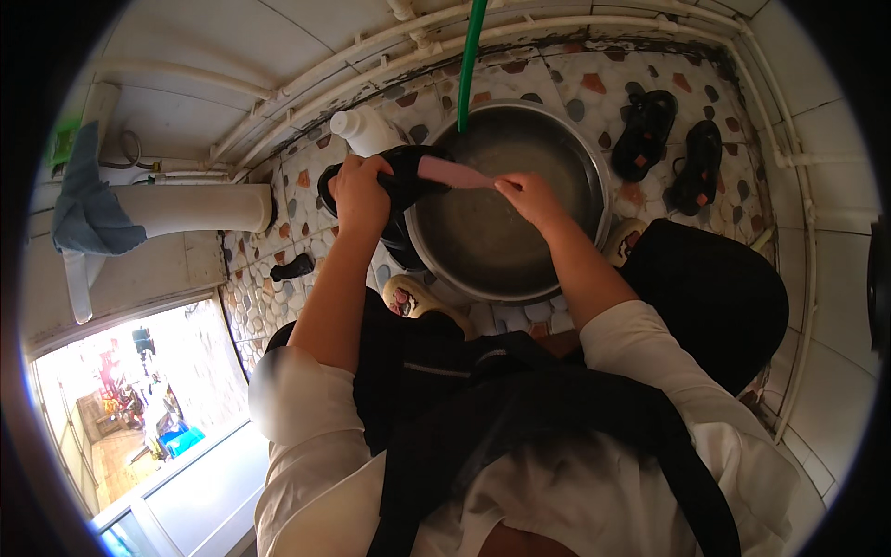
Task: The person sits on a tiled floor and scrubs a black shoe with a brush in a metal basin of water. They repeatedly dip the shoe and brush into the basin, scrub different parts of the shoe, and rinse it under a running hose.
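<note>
My left hand (pixel 363 193) grips a black shoe (pixel 404 182) over the left rim of a wide metal basin (pixel 511 271). Pinched in my right hand (pixel 530 198), above the basin, is the narrow end of a flat pink item (pixel 452 172). Its broad end reaches the shoe; I cannot tell whether it is a brush or an insole. Murky water (pixel 501 230) lies in the basin. A green hose (pixel 470 66) hangs down to the basin's back edge. Another dark item, partly hidden, sits below the held shoe beside the basin.
Two black sandals (pixel 644 136) (pixel 698 168) lie right of the basin. Behind my left hand stands a white plastic bottle (pixel 369 131). A small dark item (pixel 292 267) rests on the pebble-patterned floor. Pipes (pixel 348 43) follow the walls. A blue-grey cloth (pixel 97 209) hangs left, above an open doorway (pixel 150 376).
</note>
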Tool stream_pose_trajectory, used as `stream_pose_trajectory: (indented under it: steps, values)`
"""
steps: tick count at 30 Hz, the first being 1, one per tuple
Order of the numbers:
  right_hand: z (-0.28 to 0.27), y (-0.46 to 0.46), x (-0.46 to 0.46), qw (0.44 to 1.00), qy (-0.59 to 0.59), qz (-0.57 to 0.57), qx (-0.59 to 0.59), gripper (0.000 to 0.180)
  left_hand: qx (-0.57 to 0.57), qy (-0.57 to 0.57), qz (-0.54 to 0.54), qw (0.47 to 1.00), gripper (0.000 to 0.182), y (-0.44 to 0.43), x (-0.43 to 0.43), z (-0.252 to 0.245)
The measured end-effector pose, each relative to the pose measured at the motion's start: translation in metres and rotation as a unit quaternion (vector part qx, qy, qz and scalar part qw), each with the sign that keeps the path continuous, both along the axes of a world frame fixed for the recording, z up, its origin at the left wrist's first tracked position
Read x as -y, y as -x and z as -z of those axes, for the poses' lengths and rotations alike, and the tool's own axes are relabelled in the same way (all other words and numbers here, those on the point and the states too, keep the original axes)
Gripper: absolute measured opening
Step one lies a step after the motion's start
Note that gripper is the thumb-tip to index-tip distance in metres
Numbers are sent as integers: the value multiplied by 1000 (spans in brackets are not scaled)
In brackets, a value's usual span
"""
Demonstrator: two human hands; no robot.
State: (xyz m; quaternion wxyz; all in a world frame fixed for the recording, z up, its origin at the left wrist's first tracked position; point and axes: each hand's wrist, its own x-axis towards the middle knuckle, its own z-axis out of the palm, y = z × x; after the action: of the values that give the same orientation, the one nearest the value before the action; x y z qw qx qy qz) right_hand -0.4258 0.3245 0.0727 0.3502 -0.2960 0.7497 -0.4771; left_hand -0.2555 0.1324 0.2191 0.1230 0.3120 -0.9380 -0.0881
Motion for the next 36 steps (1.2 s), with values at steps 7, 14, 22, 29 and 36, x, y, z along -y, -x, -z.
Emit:
stream_pose_trajectory:
  steps: [7,14,22,29,36]
  values:
    - [-55,-21,29,989,63,-19,-129,26,-43,-26,103,993,27,3,-7,-2]
    - [13,11,-3,994,-48,54,-86,31,-43,-24,58,997,28,6,-2,-9]
    - [-2,1,2,994,64,69,64,32,-44,19,21,999,28,4,-3,-8]
    - [54,14,-19,992,-88,92,4,33,-38,-16,10,999,28,5,-6,-1]
    - [63,5,-32,951,-232,191,-70,24,89,-118,-46,988,29,-22,-10,20]
